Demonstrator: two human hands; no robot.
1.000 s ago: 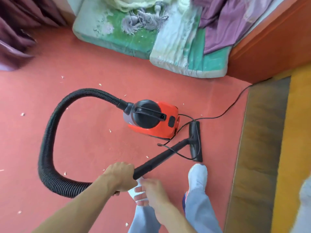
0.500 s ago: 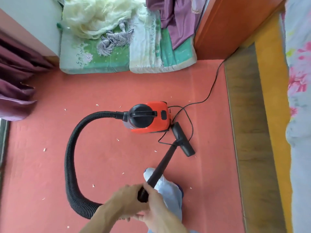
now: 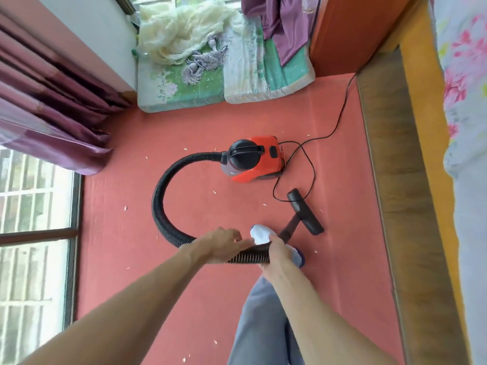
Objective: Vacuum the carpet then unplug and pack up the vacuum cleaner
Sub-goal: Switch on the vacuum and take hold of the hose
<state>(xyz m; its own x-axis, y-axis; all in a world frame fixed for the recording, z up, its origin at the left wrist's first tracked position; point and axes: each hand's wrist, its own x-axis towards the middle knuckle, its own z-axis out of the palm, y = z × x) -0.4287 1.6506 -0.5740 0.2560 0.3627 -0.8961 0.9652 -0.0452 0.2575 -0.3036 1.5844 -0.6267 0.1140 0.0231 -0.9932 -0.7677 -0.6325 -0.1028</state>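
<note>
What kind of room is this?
Most likely a bedroom: what looks like a bed with a flowery sheet on the right, purple curtains by the window, and thin green mattresses on the red carpet.

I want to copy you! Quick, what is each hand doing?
Left hand: open, fingers lying on the hose.
Right hand: closed round the hose end.

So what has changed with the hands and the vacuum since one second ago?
The right hand took hold of the hose end, where the left hand gripped before; the left hand slid back and now rests on the hose. The floor nozzle came away from the vacuum body, toward the person. The vacuum body, cord and scraps on the carpet stayed put.
</note>
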